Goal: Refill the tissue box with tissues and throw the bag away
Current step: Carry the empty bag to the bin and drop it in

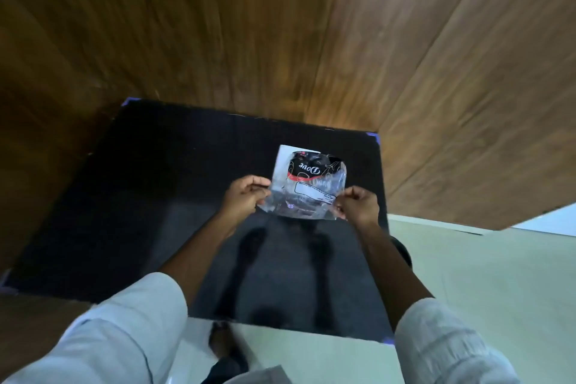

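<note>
I hold a clear crinkled plastic bag (307,193) with black and red print above the dark table (124,196). My left hand (244,196) pinches the bag's left edge and my right hand (358,206) pinches its right edge, both fists closed on the plastic. Behind and under the bag a white rectangle (282,159) shows, which looks like the tissue box or the tissue stack; I cannot tell which. The bag covers most of it.
Brown wood panels (280,25) rise behind and to the right of the table. A pale floor (467,274) lies at the right and front. My dark shoe (227,349) shows below the table's near edge.
</note>
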